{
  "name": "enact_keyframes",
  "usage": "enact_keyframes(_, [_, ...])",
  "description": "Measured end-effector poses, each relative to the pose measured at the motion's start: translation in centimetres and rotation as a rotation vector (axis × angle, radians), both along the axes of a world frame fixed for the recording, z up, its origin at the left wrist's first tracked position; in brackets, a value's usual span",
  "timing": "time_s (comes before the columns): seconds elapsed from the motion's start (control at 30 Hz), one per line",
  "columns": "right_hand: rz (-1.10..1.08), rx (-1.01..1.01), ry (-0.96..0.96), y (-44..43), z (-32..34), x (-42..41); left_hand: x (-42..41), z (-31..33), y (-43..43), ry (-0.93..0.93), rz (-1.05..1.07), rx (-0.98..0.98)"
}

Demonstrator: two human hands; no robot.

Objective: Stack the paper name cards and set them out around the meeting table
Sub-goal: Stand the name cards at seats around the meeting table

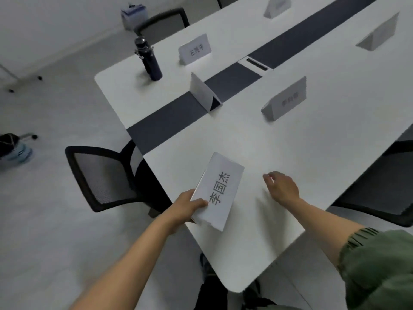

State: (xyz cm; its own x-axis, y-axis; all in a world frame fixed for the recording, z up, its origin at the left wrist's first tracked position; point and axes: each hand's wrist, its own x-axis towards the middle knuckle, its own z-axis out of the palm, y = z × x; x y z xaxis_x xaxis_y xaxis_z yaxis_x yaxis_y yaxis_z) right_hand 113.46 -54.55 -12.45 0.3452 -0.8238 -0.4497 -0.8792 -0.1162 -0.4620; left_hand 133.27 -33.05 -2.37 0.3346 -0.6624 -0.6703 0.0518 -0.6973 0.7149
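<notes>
White meeting-room surface (290,142), near corner: left hand (187,206) grips white name cards (220,189) by lower end, black characters facing up; right hand (282,186) hovers just beside, fingers loosely curled, empty.

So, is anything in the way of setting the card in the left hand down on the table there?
Nothing visible does. The left hand grips the white folded paper name card over the white meeting table's near end; the tabletop under and just beyond it shows no object. The right hand hovers beside it, holding nothing.
</notes>
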Motion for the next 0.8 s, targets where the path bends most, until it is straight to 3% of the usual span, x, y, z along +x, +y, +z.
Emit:
enact_keyframes(0.17, [0.027, 0.153, -0.361, 3.8, 6.0, 10.4, 2.1, 3.4, 7.1, -0.042, 0.106, -0.034])
enact_keyframes(0.47, [0.554, 0.225, -0.441, 20.4, 11.5, 28.1, 9.6, 6.9, 24.2, -0.077, 0.336, -0.076])
enact_keyframes(0.8, [0.658, 0.33, -0.599, 43.5, 13.3, 46.7, 23.2, 7.9, 47.0, 0.174, 0.789, -0.232])
